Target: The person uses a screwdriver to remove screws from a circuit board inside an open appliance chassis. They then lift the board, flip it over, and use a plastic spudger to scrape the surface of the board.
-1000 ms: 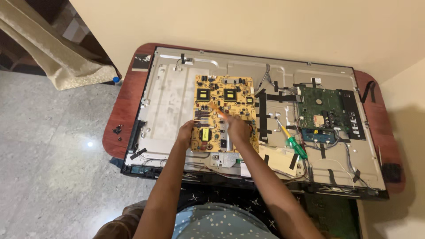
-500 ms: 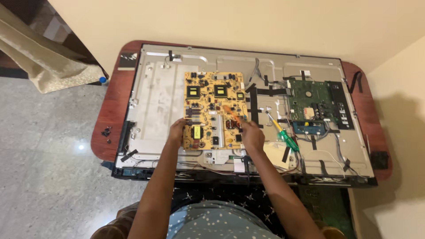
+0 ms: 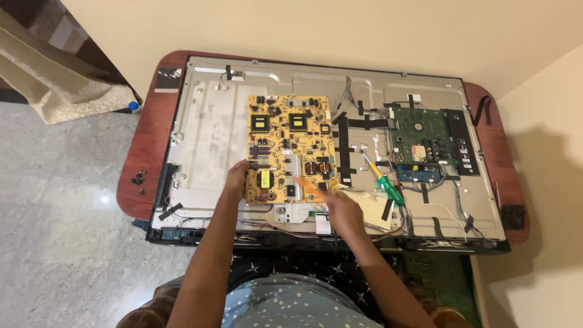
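Observation:
A flat-screen set lies face down with its metal back panel (image 3: 212, 133) exposed on a red-brown table (image 3: 143, 152). A yellow circuit board (image 3: 290, 143) sits in the panel's middle. My left hand (image 3: 235, 180) grips the board's lower left edge. My right hand (image 3: 341, 209) is just off the board's lower right corner, closed on a thin orange tool (image 3: 306, 186) whose tip points at the board's lower part. A green circuit board (image 3: 425, 143) is mounted further right.
A green-handled screwdriver (image 3: 384, 184) lies on the panel between the two boards. Small dark screws (image 3: 138, 180) sit on the table's left edge. A beige cloth (image 3: 54, 85) hangs at the upper left. Black tape strips (image 3: 346, 149) hold cables. A wall borders the far and right sides.
My right hand has drawn back from the middle of the yellow board to its lower right corner. My left hand has slid to the board's lower left edge.

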